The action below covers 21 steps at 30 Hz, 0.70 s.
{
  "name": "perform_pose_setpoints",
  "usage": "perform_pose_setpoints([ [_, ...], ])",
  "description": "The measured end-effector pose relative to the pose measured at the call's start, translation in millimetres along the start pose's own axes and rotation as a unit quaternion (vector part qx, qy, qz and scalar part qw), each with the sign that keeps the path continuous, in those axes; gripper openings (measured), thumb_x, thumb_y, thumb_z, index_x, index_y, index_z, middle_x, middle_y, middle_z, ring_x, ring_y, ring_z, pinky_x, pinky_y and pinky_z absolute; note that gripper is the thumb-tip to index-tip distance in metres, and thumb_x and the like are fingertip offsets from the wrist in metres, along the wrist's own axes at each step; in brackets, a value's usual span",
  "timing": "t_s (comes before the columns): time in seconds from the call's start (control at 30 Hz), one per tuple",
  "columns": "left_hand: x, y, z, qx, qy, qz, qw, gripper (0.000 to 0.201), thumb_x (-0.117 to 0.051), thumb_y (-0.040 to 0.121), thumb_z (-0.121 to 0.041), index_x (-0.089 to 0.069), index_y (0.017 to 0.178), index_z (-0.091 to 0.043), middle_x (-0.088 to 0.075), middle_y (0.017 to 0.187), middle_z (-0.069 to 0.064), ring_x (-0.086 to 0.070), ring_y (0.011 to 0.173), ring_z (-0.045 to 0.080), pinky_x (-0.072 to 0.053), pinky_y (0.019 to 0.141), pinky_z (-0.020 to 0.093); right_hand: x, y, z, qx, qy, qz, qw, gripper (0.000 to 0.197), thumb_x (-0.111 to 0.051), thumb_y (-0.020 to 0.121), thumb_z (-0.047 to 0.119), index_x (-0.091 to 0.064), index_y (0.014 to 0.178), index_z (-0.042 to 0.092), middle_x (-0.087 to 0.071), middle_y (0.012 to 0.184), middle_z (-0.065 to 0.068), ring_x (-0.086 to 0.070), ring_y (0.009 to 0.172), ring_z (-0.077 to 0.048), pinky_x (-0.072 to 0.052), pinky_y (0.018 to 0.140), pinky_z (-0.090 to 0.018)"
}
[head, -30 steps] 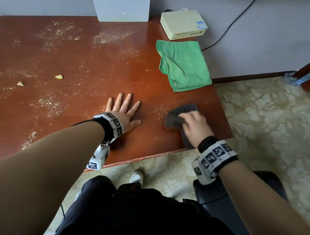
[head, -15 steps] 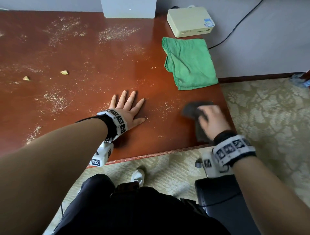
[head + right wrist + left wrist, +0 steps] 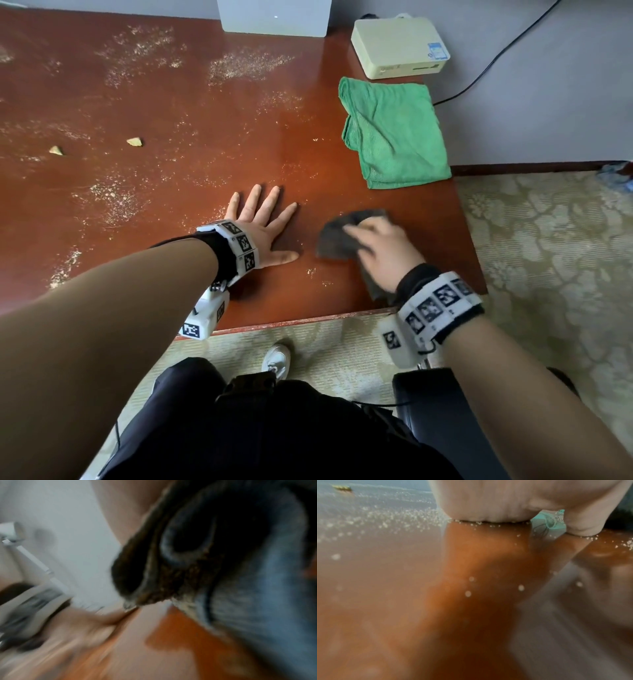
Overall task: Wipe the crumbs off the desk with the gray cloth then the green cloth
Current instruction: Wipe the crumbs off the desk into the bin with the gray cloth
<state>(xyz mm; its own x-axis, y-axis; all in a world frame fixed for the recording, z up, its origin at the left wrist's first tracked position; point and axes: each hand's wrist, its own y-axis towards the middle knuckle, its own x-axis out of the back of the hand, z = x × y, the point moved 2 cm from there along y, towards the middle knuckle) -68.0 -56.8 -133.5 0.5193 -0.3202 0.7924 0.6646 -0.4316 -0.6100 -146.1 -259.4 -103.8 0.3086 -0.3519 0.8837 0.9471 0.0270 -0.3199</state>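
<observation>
The right hand (image 3: 383, 246) is gripping the bunched gray cloth (image 3: 337, 236), fingers curled over it, pressing it onto the desk (image 3: 178, 113) near the front edge. Just left of the cloth, the left hand (image 3: 263, 226) is lying flat, fingers straight and spread, palm resting on the wood. Behind the grip, toward the wall, the green cloth (image 3: 394, 137) is lying folded at the desk's right edge, with a cream box (image 3: 399, 44) just beyond it. Crumbs (image 3: 113, 202) are spreading far left of both hands.
</observation>
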Motion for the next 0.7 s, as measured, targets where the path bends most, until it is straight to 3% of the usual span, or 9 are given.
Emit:
perform_pose_setpoints([
  [0.1, -1, 1, 1, 0.000, 0.001, 0.001, 1.000, 0.087, -0.028, 0.082, -0.075, 0.024, 0.142, -0.038, 0.034, 0.150, -0.001, 0.031, 0.138, 0.026, 0.014, 0.113, 0.052, 37, 7, -51, -0.199, 0.011, -0.126, 0.972, 0.046, -0.041, 0.096, 0.017, -0.037, 0.141, 0.020, -0.033, 0.143, -0.012, -0.038, 0.127, -0.035, -0.033, 0.105, -0.041],
  [0.17, -2, 1, 2, 0.001, 0.000, 0.001, 1.000, 0.088, -0.027, 0.081, -0.075, 0.024, 0.142, -0.038, 0.034, 0.150, -0.001, 0.030, 0.138, 0.026, 0.015, 0.113, 0.052, 40, 7, -69, -0.340, 0.008, -0.098, 0.935, 0.047, -0.039, 0.097, 0.023, -0.031, 0.144, 0.022, -0.027, 0.145, -0.012, -0.032, 0.130, -0.035, -0.032, 0.105, -0.043],
  [0.23, -2, 2, 1, 0.002, 0.004, 0.000, 1.000, 0.089, -0.027, 0.081, -0.076, 0.025, 0.142, -0.037, 0.034, 0.150, -0.001, 0.030, 0.138, 0.026, 0.015, 0.113, 0.052, 28, 15, -64, -0.387, 0.024, -0.039, 0.921, 0.054, -0.041, 0.096, 0.018, -0.023, 0.147, 0.028, -0.019, 0.146, -0.008, -0.025, 0.130, -0.034, -0.029, 0.106, -0.043],
  [0.3, -3, 2, 2, 0.004, 0.005, 0.000, 1.000, 0.091, -0.027, 0.080, -0.077, 0.026, 0.142, -0.036, 0.034, 0.150, -0.001, 0.030, 0.138, 0.026, 0.015, 0.113, 0.051, 15, 26, -41, -0.325, 0.000, -0.035, 0.945, 0.062, -0.044, 0.093, 0.011, -0.020, 0.147, 0.031, -0.018, 0.146, -0.008, -0.025, 0.127, -0.034, -0.031, 0.105, -0.043],
  [0.37, -2, 2, 1, 0.003, 0.004, -0.001, 1.000, 0.096, -0.030, 0.078, -0.079, 0.025, 0.142, -0.034, 0.034, 0.150, -0.001, 0.030, 0.138, 0.025, 0.015, 0.113, 0.051, 1, 33, -12, -0.205, -0.024, -0.037, 0.978, 0.062, -0.042, 0.093, 0.008, -0.022, 0.146, 0.032, -0.022, 0.143, -0.007, -0.030, 0.123, -0.034, -0.035, 0.100, -0.040],
  [0.47, -3, 0, 3, 0.001, 0.000, -0.004, 1.000, 0.105, -0.037, 0.074, -0.079, 0.024, 0.144, -0.029, 0.033, 0.150, -0.002, 0.029, 0.139, 0.025, 0.014, 0.113, 0.049, -21, 29, 26, -0.057, 0.008, 0.041, 0.998, 0.060, -0.037, 0.092, 0.006, -0.028, 0.141, 0.039, -0.025, 0.140, -0.006, -0.042, 0.107, -0.026, -0.038, 0.093, -0.031],
  [0.53, -6, -4, 8, 0.004, 0.001, -0.001, 1.000, 0.109, -0.039, 0.073, -0.080, 0.024, 0.144, -0.028, 0.033, 0.150, -0.003, 0.029, 0.139, 0.024, 0.015, 0.113, 0.047, -23, 23, 29, 0.019, 0.029, 0.082, 0.996, 0.055, -0.037, 0.092, 0.008, -0.037, 0.139, 0.038, -0.031, 0.140, -0.004, -0.043, 0.113, -0.025, -0.037, 0.102, -0.032],
  [0.6, -10, -10, 14, 0.013, -0.003, 0.004, 1.000, 0.111, -0.040, 0.071, -0.082, 0.026, 0.143, -0.030, 0.034, 0.150, -0.002, 0.030, 0.139, 0.023, 0.014, 0.114, 0.048, -5, 20, 9, 0.010, 0.062, 0.026, 0.998, 0.052, -0.038, 0.092, 0.006, -0.044, 0.138, 0.030, -0.037, 0.139, -0.005, -0.041, 0.122, -0.027, -0.032, 0.109, -0.036],
  [0.7, -15, -16, 20, 0.028, -0.006, 0.012, 1.000, 0.110, -0.038, 0.069, -0.084, 0.028, 0.141, -0.034, 0.035, 0.150, -0.001, 0.029, 0.139, 0.025, 0.014, 0.114, 0.050, 26, 13, -43, -0.179, 0.066, -0.108, 0.976, 0.048, -0.038, 0.096, 0.011, -0.039, 0.141, 0.026, -0.033, 0.143, -0.008, -0.035, 0.126, -0.034, -0.031, 0.107, -0.038],
])
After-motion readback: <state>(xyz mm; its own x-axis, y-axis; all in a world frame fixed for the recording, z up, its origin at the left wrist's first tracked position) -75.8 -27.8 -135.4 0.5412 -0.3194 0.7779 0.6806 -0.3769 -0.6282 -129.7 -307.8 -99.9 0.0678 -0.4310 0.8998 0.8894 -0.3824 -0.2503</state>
